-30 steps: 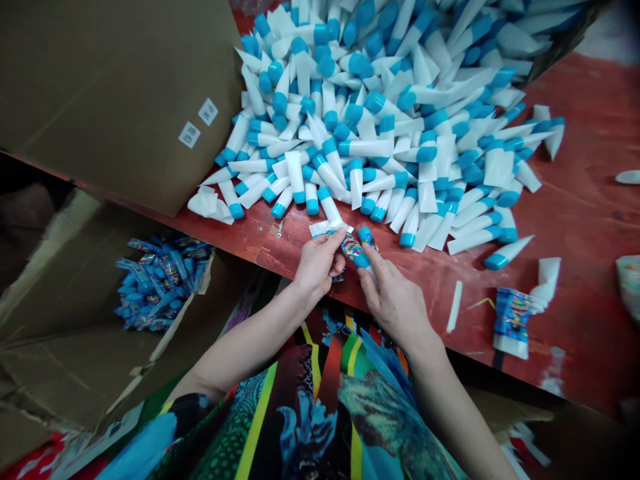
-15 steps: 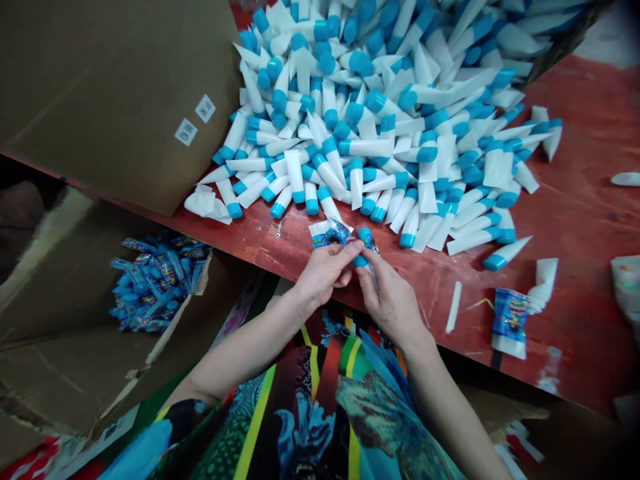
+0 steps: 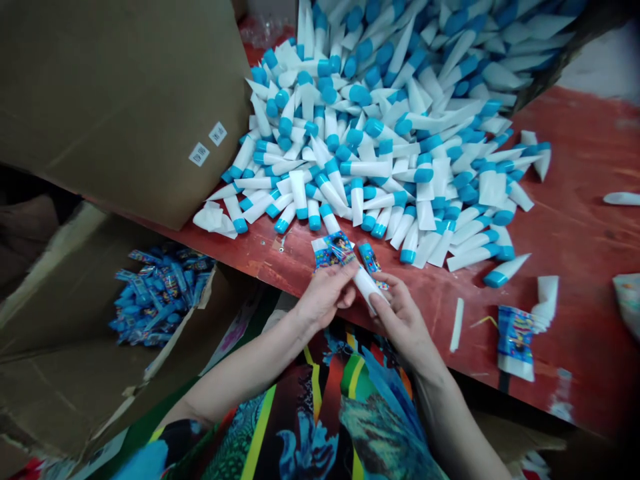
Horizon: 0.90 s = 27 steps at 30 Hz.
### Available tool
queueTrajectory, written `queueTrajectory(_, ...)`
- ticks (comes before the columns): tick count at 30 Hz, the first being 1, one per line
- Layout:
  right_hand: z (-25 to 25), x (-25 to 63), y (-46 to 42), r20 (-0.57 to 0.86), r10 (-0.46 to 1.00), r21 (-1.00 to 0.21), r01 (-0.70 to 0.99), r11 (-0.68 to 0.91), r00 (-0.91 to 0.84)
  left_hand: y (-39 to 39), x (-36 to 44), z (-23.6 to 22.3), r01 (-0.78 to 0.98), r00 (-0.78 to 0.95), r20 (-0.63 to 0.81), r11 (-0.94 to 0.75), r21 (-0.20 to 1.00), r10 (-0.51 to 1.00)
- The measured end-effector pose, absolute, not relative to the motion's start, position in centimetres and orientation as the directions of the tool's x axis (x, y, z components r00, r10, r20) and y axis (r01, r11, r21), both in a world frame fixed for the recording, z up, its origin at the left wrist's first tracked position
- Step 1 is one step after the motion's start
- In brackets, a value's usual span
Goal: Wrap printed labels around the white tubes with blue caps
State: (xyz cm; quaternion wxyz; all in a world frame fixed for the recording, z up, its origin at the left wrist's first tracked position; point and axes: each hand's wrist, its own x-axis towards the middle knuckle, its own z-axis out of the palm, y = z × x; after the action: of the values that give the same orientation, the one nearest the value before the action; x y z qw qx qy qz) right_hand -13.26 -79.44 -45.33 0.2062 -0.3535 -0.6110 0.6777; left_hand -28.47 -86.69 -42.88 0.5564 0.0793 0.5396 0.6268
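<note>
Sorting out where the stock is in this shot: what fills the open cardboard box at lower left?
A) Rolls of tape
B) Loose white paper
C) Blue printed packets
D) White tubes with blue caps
C: the open cardboard box holds a heap of blue printed packets, while the white blue-capped tubes lie on the red table.

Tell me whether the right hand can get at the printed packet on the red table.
Probably yes. The right hand is at the near edge of the red table, its fingers on a white tube. Only a thin white strip lies on the open stretch of table before the printed packet, so the way looks free.
</note>
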Motion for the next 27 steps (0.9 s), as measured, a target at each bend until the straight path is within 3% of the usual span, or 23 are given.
queueTrajectory(3,-45.7,-13.7,-79.6,-0.190,0.763,-0.982,0.107,-0.158,-0.618,-87.1,-27.5,-43.4,-0.589,-0.269,-0.490,0.261,0.765,0.829)
queueTrajectory(6,-45.9,-13.3,-79.5,-0.140,0.772,-0.988,0.133,-0.073,-0.620,-87.0,-27.9,-43.0,-0.592,-0.282,-0.476,0.240,0.770,0.833)
queueTrajectory(12,-46.8,-11.5,-78.8,-0.168,0.612,-0.982,0.076,-0.173,-0.773,-86.1,-29.9,-42.1,-0.655,-0.355,-0.488,0.160,0.738,0.798)
queueTrajectory(18,-48.1,-12.2,-78.5,-0.226,0.765,-0.971,0.074,-0.229,-0.603,-85.9,-28.2,-42.9,-0.663,-0.342,-0.512,0.185,0.726,0.788)
queueTrajectory(21,-49.3,-11.8,-78.5,-0.234,0.791,-0.970,0.087,-0.225,-0.566,-85.9,-27.8,-42.7,-0.621,-0.306,-0.567,0.291,0.728,0.765)
queueTrajectory(24,-50.7,-10.5,-78.5,-0.209,0.816,-0.977,0.142,-0.157,-0.539,-86.6,-28.5,-42.3,-0.379,-0.304,-0.605,0.489,0.786,0.736)
queueTrajectory(27,-51.2,-8.8,-77.8,-0.152,0.797,-0.959,0.283,0.025,-0.584,-87.7,-30.4,-41.9,0.093,-0.537,-0.425,0.551,0.829,0.729)
